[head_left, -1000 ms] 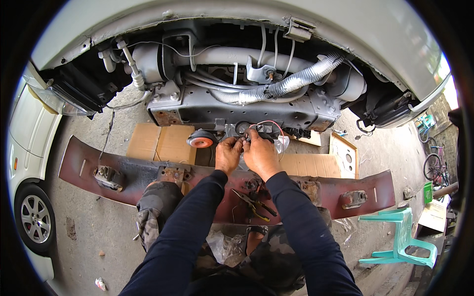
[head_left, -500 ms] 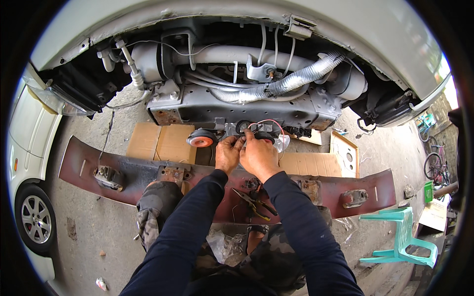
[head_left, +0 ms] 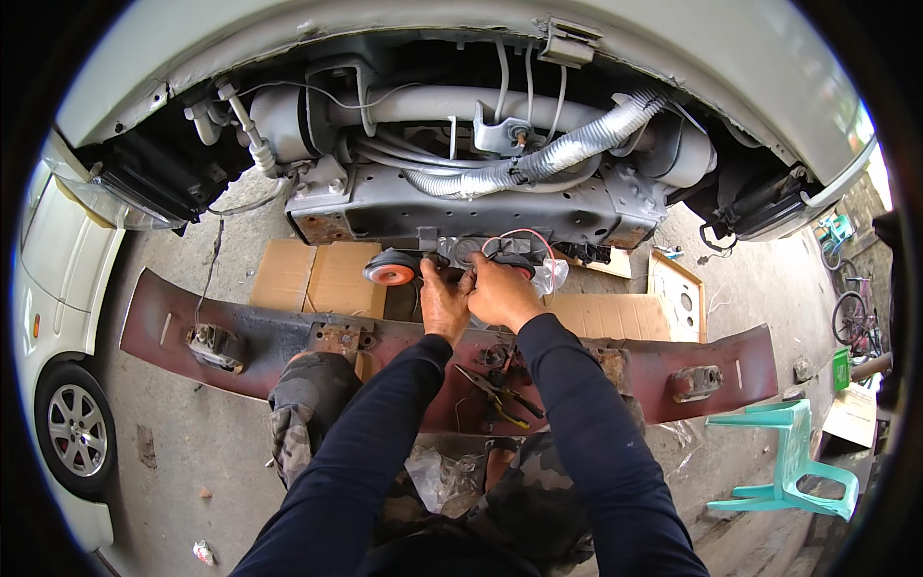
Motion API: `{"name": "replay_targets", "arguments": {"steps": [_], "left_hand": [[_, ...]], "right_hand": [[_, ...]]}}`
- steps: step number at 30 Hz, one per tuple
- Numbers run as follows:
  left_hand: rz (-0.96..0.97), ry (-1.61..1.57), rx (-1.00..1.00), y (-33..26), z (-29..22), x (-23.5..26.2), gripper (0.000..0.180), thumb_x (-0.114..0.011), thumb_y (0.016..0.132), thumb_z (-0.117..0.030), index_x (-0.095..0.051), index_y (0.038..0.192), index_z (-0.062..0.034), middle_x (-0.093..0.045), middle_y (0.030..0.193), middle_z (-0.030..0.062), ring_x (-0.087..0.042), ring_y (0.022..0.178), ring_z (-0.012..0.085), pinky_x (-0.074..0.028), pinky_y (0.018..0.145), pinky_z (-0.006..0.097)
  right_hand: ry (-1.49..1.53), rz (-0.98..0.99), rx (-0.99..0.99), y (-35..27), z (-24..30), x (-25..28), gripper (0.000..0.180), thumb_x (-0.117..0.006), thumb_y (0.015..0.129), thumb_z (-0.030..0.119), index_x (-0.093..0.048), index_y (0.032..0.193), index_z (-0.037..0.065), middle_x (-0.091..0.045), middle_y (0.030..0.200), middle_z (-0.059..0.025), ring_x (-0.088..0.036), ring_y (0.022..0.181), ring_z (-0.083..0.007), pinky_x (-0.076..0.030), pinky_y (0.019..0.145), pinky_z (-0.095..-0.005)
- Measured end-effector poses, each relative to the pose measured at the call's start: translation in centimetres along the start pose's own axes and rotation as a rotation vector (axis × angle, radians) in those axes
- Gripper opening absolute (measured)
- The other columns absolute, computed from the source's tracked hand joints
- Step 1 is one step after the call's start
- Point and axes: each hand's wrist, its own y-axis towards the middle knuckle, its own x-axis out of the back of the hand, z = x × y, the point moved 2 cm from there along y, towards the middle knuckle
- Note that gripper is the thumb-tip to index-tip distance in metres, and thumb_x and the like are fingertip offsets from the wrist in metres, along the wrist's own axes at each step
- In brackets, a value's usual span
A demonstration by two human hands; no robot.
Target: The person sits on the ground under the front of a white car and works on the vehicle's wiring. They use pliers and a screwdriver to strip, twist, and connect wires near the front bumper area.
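Note:
Both hands meet above the middle of a long reddish-brown bumper [head_left: 288, 337], close to the vehicle's grey frame [head_left: 452, 207]. My left hand [head_left: 444, 300] is closed beside a round black horn with a red-orange centre [head_left: 392, 271]; what its fingers hold is hidden. My right hand [head_left: 505, 293] pinches a thin wire, part of a red and white loop [head_left: 529, 232] rising over its knuckles. Behind that hand, a second round black and red horn [head_left: 520, 265] is partly covered. Clear plastic [head_left: 551, 276] sits at its right.
Pliers with yellow-and-black handles [head_left: 500, 397] lie on the bumper. Cardboard [head_left: 322, 277] lies on the floor beyond it. A green plastic chair [head_left: 793, 466] stands at right, a white car's wheel [head_left: 75, 428] at left. The raised white vehicle front [head_left: 385, 34] overhangs the hands.
A dark round piece above my fingertips no longer shows there. My left fingers have shifted up toward the left horn, and my right hand has turned slightly. The view has moved a little.

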Motion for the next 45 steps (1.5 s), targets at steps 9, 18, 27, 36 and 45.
{"name": "replay_targets", "arguments": {"steps": [9,18,27,36,45], "left_hand": [[0.109,0.145,-0.040,0.1,-0.2,0.1,0.044,-0.076,0.094,-0.020,-0.046,0.123,-0.0069,-0.073,0.093,0.0175,-0.073,0.076,0.0373,-0.055,0.067,0.043],[0.040,0.131,-0.039,-0.1,0.0,0.2,0.037,-0.073,0.094,-0.021,-0.058,0.122,-0.0007,-0.074,0.099,0.0199,-0.073,0.081,0.0367,-0.056,0.073,0.045],[0.104,0.383,-0.105,0.7,-1.1,-0.1,0.023,-0.067,0.098,-0.023,-0.076,0.110,-0.0060,-0.072,0.099,0.0206,-0.069,0.091,0.0425,-0.055,0.078,0.049],[0.048,0.396,-0.044,1.0,-1.2,-0.6,0.021,-0.068,0.097,-0.022,-0.076,0.108,-0.0065,-0.072,0.102,0.0210,-0.069,0.093,0.0434,-0.055,0.079,0.050],[0.080,0.338,0.003,1.3,-0.4,-0.8,0.023,-0.067,0.099,-0.024,-0.074,0.110,-0.0047,-0.071,0.109,0.0236,-0.069,0.098,0.0448,-0.055,0.082,0.050]], "right_hand": [[-0.125,-0.171,-0.004,-2.3,1.0,1.7,0.056,-0.062,0.090,0.022,-0.053,0.143,0.008,-0.074,0.097,-0.0255,-0.073,0.094,-0.0430,-0.058,0.084,-0.0538],[-0.274,-0.090,-0.048,-1.4,1.8,-0.1,0.048,-0.058,0.095,0.024,-0.056,0.140,0.007,-0.075,0.090,-0.0222,-0.075,0.089,-0.0394,-0.059,0.077,-0.0518],[-0.060,0.158,0.072,-4.5,-2.7,2.5,0.050,-0.062,0.090,0.023,-0.059,0.133,-0.002,-0.071,0.103,-0.0315,-0.069,0.098,-0.0491,-0.055,0.093,-0.0510],[0.728,0.212,-0.290,-1.7,-5.5,-5.2,0.065,-0.054,0.094,0.014,-0.035,0.153,-0.007,-0.060,0.132,-0.0286,-0.067,0.107,-0.0306,-0.053,0.095,-0.0424],[1.622,0.210,-0.434,-1.8,-6.9,-9.4,0.067,-0.055,0.095,0.003,-0.036,0.157,0.023,-0.057,0.139,-0.0067,-0.060,0.118,-0.0284,-0.048,0.096,-0.0476]]}}
